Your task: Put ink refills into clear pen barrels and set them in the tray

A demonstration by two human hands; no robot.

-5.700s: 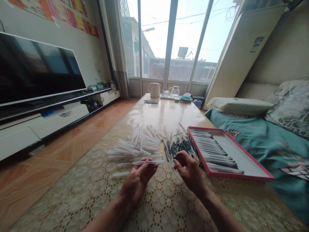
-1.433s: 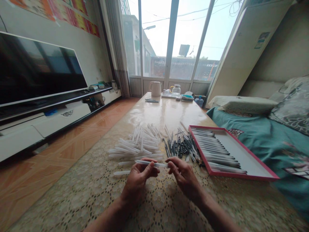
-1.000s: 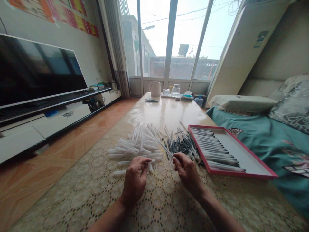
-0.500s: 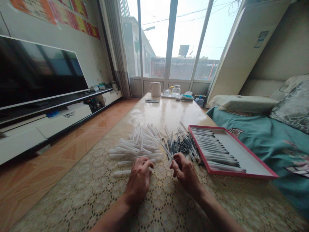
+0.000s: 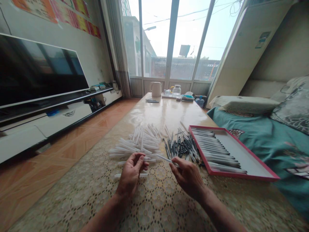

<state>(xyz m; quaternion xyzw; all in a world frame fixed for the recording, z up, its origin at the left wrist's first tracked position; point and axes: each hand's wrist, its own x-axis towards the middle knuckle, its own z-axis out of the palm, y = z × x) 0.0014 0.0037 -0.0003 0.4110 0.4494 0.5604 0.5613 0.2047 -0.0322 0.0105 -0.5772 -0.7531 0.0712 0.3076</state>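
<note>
My right hand (image 5: 189, 174) is closed, pinching a slim pale pen refill (image 5: 164, 157) whose free end points left toward my other hand. My left hand (image 5: 132, 170) has its fingers curled and its thumb against the forefinger; what they hold, if anything, is hard to make out. Just beyond the left hand lies a heap of white pen barrels (image 5: 137, 143), and one loose barrel (image 5: 143, 175) lies partly behind that hand. Beyond my right hand are black pen caps and dark pen parts (image 5: 181, 146) in a loose pile.
A pink-rimmed tray (image 5: 253, 157) on the right holds a row of pens (image 5: 217, 148). The patterned tablecloth (image 5: 156, 199) covers the table. At the far end stand a beige jug (image 5: 156, 89) and a glass pitcher (image 5: 177, 90). A sofa (image 5: 241, 129) flanks the right side.
My left hand has turned palm-inward and shifted slightly left, lifting its fingers. The refill in my right hand has swung from pointing up and away to pointing left.
</note>
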